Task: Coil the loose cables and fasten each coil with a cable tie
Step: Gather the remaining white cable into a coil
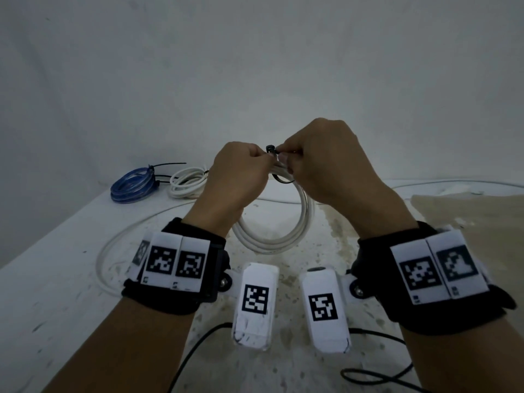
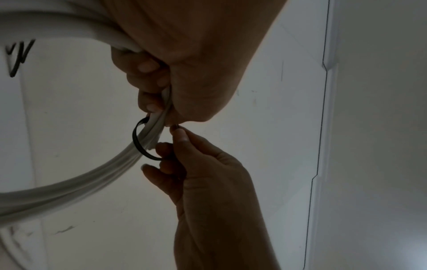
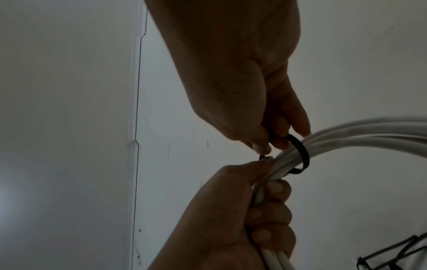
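Note:
A white cable coil (image 1: 286, 239) hangs above the table, and my left hand (image 1: 241, 171) grips its top with fingers curled round the strands. A black cable tie (image 1: 270, 148) loops loosely around the bundle beside that grip. My right hand (image 1: 320, 163) pinches the tie between thumb and fingers, right against the left hand. In the left wrist view the tie (image 2: 136, 138) rings the coil (image 2: 69, 186) between the left hand (image 2: 159, 102) and the right hand (image 2: 175, 146). In the right wrist view the right hand (image 3: 270, 142) holds the tie (image 3: 302, 151) over the coil (image 3: 369, 131), above the left hand (image 3: 261, 201).
A tied blue coil (image 1: 133, 184) and a tied white coil (image 1: 188, 182) lie at the back left of the white table (image 1: 56, 279). A loose white cable (image 1: 107, 251) curves across the table. Black cords (image 1: 198, 344) trail at the near edge. Spare black ties (image 3: 392, 257) lie below.

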Action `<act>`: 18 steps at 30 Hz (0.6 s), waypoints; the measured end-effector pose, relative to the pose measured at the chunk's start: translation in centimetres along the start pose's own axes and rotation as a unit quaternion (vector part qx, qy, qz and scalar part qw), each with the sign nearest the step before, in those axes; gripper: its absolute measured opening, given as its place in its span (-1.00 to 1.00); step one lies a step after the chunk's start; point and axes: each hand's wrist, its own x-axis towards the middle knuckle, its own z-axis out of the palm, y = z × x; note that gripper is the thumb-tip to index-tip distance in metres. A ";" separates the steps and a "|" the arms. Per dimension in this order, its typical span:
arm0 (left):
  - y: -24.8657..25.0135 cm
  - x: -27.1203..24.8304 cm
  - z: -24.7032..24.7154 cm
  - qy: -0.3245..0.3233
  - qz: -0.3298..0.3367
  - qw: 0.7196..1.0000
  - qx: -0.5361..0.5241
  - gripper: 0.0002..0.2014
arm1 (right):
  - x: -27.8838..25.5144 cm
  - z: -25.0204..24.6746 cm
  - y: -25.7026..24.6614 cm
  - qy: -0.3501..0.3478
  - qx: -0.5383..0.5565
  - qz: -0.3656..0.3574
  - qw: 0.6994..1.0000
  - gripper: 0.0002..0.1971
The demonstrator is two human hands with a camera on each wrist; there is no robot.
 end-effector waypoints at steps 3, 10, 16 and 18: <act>-0.1 0.0 0.2 -0.001 0.027 0.998 0.056 -0.78 | 0.0 -0.1 0.0 0.000 -0.023 0.010 1.000 -0.80; 0.2 -0.5 0.5 0.009 0.127 0.963 0.239 -0.69 | 0.0 -0.4 0.4 0.003 0.019 0.054 0.998 -0.82; 0.6 -0.6 0.1 -0.035 0.162 0.961 0.222 -0.81 | -0.1 0.0 1.3 0.017 0.222 0.155 0.962 -0.83; 0.8 -0.6 -0.1 -0.055 0.166 0.964 0.201 -0.83 | -0.2 -0.4 1.2 -0.009 0.293 0.221 0.930 -0.81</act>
